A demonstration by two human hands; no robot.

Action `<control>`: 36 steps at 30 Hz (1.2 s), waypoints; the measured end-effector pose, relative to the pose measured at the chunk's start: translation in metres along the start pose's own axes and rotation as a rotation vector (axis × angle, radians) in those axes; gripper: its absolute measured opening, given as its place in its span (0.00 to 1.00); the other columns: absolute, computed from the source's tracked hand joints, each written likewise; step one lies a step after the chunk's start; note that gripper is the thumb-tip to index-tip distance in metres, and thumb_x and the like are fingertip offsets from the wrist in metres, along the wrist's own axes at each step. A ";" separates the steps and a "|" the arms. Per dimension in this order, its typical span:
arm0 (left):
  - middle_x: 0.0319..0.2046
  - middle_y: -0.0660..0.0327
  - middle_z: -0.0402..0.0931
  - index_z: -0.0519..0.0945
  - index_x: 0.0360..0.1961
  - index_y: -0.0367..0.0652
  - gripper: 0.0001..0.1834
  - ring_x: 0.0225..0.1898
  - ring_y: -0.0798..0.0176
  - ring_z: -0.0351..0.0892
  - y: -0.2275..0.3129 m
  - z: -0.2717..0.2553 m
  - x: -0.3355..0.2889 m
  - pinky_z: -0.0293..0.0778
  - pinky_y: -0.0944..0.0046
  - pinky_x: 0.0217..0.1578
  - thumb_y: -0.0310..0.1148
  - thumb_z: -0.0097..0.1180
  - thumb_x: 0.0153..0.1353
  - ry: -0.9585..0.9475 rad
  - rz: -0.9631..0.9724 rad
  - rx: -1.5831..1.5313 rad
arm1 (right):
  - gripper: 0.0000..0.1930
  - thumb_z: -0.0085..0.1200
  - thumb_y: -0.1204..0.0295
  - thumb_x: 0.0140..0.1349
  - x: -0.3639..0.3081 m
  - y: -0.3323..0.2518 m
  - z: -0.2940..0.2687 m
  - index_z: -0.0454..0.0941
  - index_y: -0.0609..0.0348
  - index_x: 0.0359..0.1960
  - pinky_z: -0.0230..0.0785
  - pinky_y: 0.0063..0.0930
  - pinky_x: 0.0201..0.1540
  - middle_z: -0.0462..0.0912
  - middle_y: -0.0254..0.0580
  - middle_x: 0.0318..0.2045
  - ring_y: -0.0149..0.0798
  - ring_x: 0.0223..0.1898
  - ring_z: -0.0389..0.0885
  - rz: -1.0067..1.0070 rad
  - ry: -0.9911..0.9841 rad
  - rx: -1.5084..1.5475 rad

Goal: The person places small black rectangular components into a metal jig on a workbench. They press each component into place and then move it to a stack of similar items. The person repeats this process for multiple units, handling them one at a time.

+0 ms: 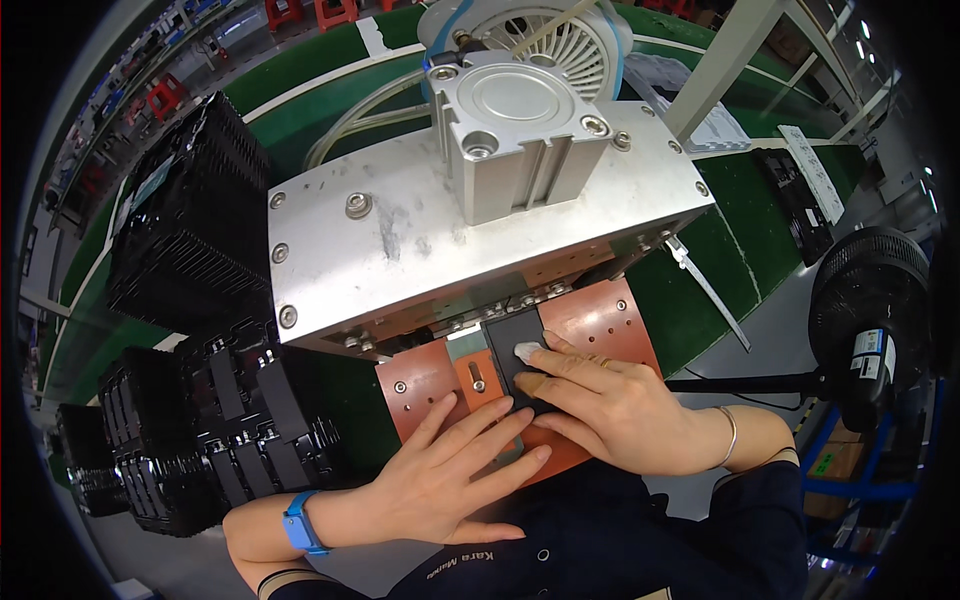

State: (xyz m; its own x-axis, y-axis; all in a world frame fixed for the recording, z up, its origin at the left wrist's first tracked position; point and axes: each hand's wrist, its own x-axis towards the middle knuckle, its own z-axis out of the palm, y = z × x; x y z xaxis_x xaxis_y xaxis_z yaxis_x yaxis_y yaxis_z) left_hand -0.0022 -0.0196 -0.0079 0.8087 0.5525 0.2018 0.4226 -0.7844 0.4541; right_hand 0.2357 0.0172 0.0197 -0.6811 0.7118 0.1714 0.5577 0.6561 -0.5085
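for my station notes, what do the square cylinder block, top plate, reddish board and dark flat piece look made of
Square cylinder block: likely aluminium, satin silver with grooves down its side. Top plate: bare metal, smudged, with a soft sheen. Reddish board: perhaps resin laminate, even-coloured, faintly glossy; painted metal is possible. Dark flat piece: matte surface, plastic or coated metal, can't tell.

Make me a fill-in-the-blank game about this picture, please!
1. The wristband below the left hand is ____.
2. A white cover sits on a fingertip of the ____ hand, over the dark plate.
3. The table is mostly ____.
4. The stools far away are ____.

Missing words: blue; right; green; red.
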 end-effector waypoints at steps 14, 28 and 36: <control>0.40 0.59 0.77 0.81 0.41 0.43 0.15 0.35 0.62 0.77 0.003 -0.008 0.002 0.72 0.62 0.36 0.36 0.66 0.53 0.416 -0.014 -0.090 | 0.13 0.60 0.80 0.58 0.016 0.026 -0.011 0.67 0.61 0.39 0.75 0.18 0.33 0.74 0.39 0.36 0.25 0.31 0.78 0.561 0.065 0.978; 0.24 0.69 0.75 0.77 0.39 0.38 0.08 0.23 0.79 0.73 -0.004 -0.042 -0.075 0.70 0.76 0.22 0.30 0.60 0.62 0.889 -0.811 -0.789 | 0.12 0.69 0.77 0.42 0.022 -0.089 -0.025 0.81 0.59 0.30 0.74 0.23 0.34 0.79 0.42 0.36 0.38 0.34 0.80 -0.510 0.512 0.161; 0.30 0.69 0.79 0.77 0.54 0.33 0.19 0.24 0.80 0.66 -0.102 -0.066 -0.269 0.64 0.76 0.26 0.33 0.55 0.65 1.062 -1.228 -0.117 | 0.11 0.67 0.75 0.44 -0.018 -0.087 -0.046 0.81 0.59 0.31 0.73 0.23 0.33 0.79 0.41 0.35 0.38 0.32 0.80 -0.823 0.452 -0.079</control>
State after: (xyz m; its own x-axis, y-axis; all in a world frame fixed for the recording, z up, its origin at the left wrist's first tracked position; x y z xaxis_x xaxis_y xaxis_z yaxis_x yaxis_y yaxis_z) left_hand -0.2898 -0.0698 -0.0512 -0.6237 0.7689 0.1410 0.4933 0.2472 0.8340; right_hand 0.2213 -0.0408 0.0994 -0.6357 0.0355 0.7711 0.0245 0.9994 -0.0258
